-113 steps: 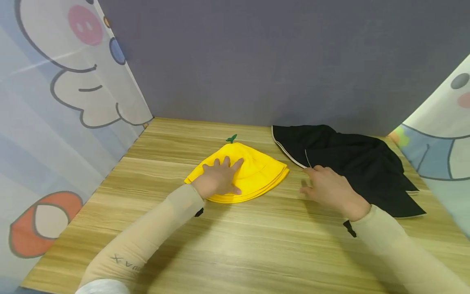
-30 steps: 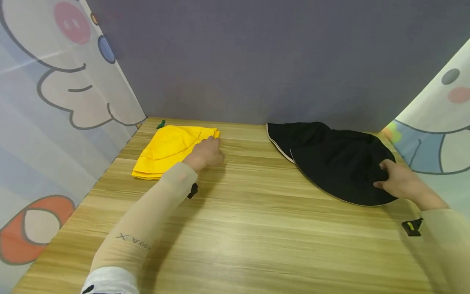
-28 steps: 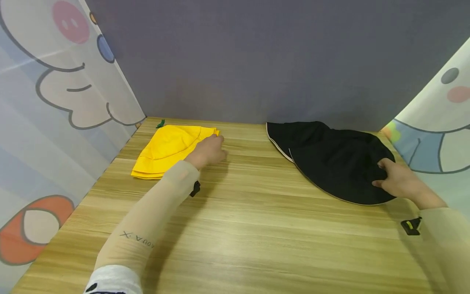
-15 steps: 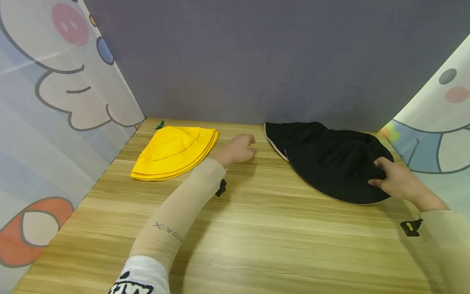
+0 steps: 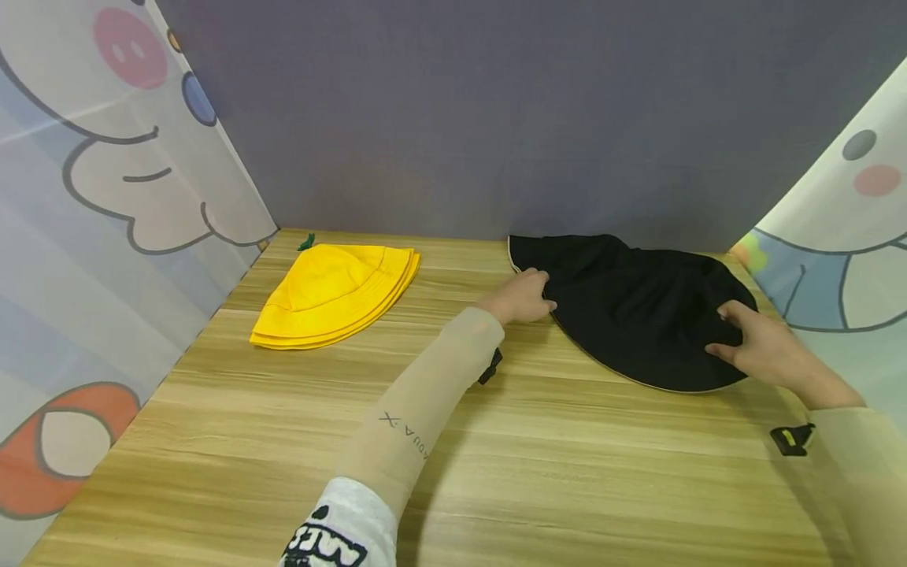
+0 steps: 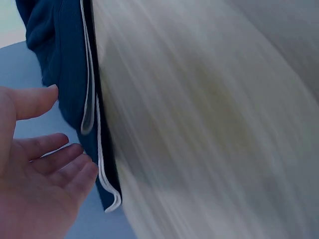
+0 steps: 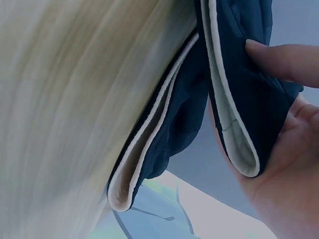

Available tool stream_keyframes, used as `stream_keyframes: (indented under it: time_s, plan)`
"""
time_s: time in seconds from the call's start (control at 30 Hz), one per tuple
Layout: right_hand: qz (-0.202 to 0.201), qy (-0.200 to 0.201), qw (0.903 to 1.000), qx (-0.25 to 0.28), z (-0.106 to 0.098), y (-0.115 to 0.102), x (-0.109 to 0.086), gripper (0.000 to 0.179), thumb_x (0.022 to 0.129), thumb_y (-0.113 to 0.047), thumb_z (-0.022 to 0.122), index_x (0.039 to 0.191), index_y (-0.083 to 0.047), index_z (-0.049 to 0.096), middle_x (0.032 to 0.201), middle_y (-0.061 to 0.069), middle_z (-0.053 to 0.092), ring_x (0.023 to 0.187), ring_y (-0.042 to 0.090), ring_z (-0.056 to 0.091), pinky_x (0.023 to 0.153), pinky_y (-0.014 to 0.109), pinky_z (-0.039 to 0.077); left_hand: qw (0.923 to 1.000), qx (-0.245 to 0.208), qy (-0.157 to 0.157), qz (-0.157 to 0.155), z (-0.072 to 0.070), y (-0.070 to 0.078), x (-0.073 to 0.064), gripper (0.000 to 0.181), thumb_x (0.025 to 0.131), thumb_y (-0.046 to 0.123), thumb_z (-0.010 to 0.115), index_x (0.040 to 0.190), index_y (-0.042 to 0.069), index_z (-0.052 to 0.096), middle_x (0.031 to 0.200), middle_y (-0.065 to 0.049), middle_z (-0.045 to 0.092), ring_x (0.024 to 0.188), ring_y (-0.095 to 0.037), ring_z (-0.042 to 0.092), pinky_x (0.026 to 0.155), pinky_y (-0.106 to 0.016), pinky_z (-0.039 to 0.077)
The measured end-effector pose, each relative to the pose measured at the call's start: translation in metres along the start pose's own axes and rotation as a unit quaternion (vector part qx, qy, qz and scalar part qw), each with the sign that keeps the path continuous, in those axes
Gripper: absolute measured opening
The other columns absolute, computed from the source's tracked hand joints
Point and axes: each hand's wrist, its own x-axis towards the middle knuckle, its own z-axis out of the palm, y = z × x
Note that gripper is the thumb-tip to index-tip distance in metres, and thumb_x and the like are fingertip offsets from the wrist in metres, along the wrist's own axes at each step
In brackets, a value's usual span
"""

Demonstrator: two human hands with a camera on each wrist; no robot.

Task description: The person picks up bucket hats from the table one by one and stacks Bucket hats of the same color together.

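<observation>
A black bucket hat [image 5: 638, 331], folded flat with pale trim along its brim, lies at the right of the table over a second black folded hat [image 5: 531, 248]. My right hand [image 5: 768, 346] pinches the right end of the front hat; in the right wrist view the thumb lies on the cloth and the fingers are behind it. At the left end of the black hats is my left hand [image 5: 520, 298]. In the left wrist view its thumb and fingers are spread apart beside the folded brims [image 6: 92, 114], holding nothing.
A yellow hat [image 5: 326, 287] with a green sprout [image 5: 307, 242] on top lies folded at the back left. The wooden table [image 5: 538, 472] is bordered by a grey panel [image 5: 460, 118] behind and cartoon-printed curtains [image 5: 78, 260] at both sides.
My left hand has left the yellow hat, pushed to the back left earlier, and moved right to the black hats. My right hand has moved from their left edge to the right end.
</observation>
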Motion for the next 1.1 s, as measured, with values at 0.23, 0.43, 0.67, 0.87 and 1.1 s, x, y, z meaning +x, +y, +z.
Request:
stream_keyframes:
  time_s: [0.23, 0.43, 0.67, 0.87, 1.1]
  plan:
    - [-0.018, 0.015, 0.9997, -0.005, 0.001, -0.009, 0.004, 0.054, 0.091, -0.012, 0.075, 0.126, 0.013, 0.043, 0.130, 0.052, 0.043, 0.110, 0.067, 0.048, 0.078, 0.066, 0.048, 0.9996, -0.007, -0.018, -0.020, 0.008, 0.017, 0.011, 0.071, 0.106, 0.035, 0.053, 0.163, 0.008, 0.020, 0.167, -0.006, 0.025, 0.152, -0.018, 0.025, 0.119, -0.025, 0.023]
    - [-0.022, 0.007, 0.9997, 0.012, 0.002, -0.018, 0.011, 0.052, 0.093, -0.011, 0.074, 0.126, 0.013, 0.042, 0.132, 0.050, 0.043, 0.119, 0.067, 0.042, 0.085, 0.069, 0.045, 0.9978, 0.059, 0.000, -0.031, 0.012, 0.017, 0.014, 0.074, 0.101, 0.036, 0.064, 0.160, 0.008, 0.029, 0.160, -0.009, 0.037, 0.146, -0.024, 0.036, 0.117, -0.028, 0.030]
    - [-0.018, 0.006, 0.9995, 0.024, 0.004, -0.027, 0.016, 0.049, 0.093, -0.011, 0.072, 0.126, 0.011, 0.043, 0.134, 0.048, 0.043, 0.123, 0.067, 0.039, 0.088, 0.070, 0.044, 0.9961, 0.085, 0.005, -0.026, 0.006, 0.013, 0.007, 0.064, 0.099, 0.029, 0.067, 0.155, 0.011, 0.041, 0.152, -0.008, 0.046, 0.138, -0.021, 0.045, 0.111, -0.029, 0.039]
    - [-0.036, 0.001, 0.9988, 0.035, 0.008, -0.037, 0.024, 0.052, 0.094, -0.016, 0.072, 0.131, 0.008, 0.044, 0.132, 0.043, 0.049, 0.124, 0.064, 0.041, 0.090, 0.070, 0.044, 0.9982, 0.055, -0.014, -0.019, -0.005, 0.006, -0.010, 0.053, 0.099, 0.012, 0.058, 0.150, 0.004, 0.046, 0.147, -0.011, 0.052, 0.127, -0.022, 0.055, 0.097, -0.028, 0.046]
    - [-0.052, -0.019, 0.9974, 0.047, 0.014, -0.054, 0.038, 0.051, 0.095, -0.016, 0.071, 0.132, 0.008, 0.044, 0.133, 0.040, 0.050, 0.124, 0.061, 0.045, 0.092, 0.068, 0.044, 0.9991, 0.017, -0.025, -0.029, -0.017, -0.011, -0.030, 0.057, 0.097, 0.009, 0.054, 0.152, 0.004, 0.043, 0.152, -0.010, 0.048, 0.119, -0.023, 0.057, 0.088, -0.030, 0.046]
